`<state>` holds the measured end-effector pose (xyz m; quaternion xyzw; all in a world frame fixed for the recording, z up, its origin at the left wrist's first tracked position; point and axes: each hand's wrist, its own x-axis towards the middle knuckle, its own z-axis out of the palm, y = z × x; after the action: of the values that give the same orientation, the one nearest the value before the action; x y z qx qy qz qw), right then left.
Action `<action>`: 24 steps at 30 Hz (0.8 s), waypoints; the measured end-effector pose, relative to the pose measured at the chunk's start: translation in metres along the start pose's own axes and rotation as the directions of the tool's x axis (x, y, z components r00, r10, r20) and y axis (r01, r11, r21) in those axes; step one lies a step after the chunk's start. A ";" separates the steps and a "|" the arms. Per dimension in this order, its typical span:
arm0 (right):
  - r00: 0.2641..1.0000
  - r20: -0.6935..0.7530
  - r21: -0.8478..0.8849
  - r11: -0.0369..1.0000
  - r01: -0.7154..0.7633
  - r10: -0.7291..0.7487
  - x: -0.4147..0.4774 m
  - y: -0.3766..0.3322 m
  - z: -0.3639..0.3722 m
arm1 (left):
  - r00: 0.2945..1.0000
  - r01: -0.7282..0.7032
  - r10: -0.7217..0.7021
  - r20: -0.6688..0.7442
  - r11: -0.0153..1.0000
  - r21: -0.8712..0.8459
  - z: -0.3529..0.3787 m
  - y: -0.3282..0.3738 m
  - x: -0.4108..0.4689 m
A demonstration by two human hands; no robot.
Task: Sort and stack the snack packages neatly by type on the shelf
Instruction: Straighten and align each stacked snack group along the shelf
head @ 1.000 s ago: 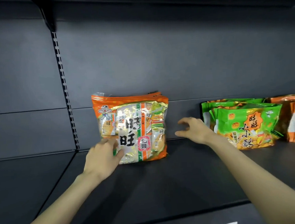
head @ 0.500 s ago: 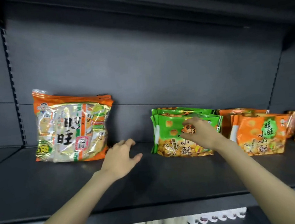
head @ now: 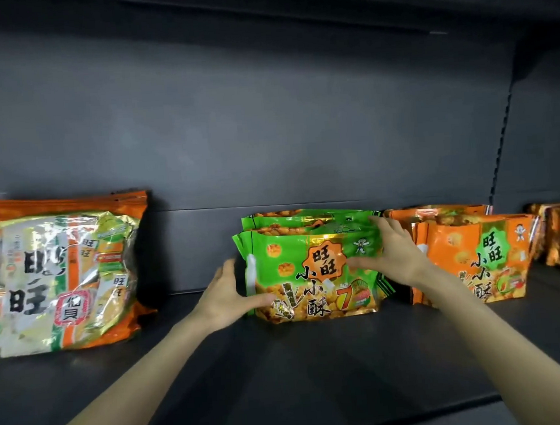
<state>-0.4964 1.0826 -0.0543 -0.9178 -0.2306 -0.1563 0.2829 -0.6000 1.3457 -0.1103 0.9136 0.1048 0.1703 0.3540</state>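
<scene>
Left hand (head: 226,298) and right hand (head: 397,256) bracketing green packages (head: 313,270) on shelf (head: 285,379); fingers open, pressing flat, not gripping; stack lying between palms.

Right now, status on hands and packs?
Left hand and right hand bracket the green packs, fingers spread. Orange packs close right. Nothing blocking.

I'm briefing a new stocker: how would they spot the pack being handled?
On the dark shelf, find the middle group of upright bags. It is the front green pack, flanked by the left hand and right hand. Its neighbours are orange.
</scene>
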 end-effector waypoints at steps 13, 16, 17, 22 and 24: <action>0.988 0.150 0.233 0.972 0.008 -0.044 0.063 0.034 0.006 | 0.984 0.043 0.031 0.175 0.915 -0.401 0.020 -0.012 0.055; 0.973 0.221 0.220 0.975 0.020 -0.070 0.076 0.040 0.004 | 0.986 0.053 0.022 0.165 0.897 -0.438 0.021 -0.012 0.056; 0.965 0.248 0.216 0.976 0.028 -0.083 0.079 0.040 0.003 | 0.986 0.062 0.015 0.165 0.892 -0.448 0.022 -0.013 0.055; 0.935 0.317 0.209 0.973 0.096 -0.160 0.089 0.041 -0.004 | 0.992 0.071 -0.015 0.122 0.880 -0.469 0.022 -0.008 0.051; 0.937 0.301 0.210 0.971 0.115 -0.176 0.089 0.042 -0.004 | 0.993 0.079 -0.028 0.113 0.876 -0.475 0.022 -0.007 0.047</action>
<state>-0.4002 1.0798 -0.0330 -0.8803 -0.3542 -0.0049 0.3156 -0.5483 1.3523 -0.1195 0.8020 0.0664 0.1338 0.5783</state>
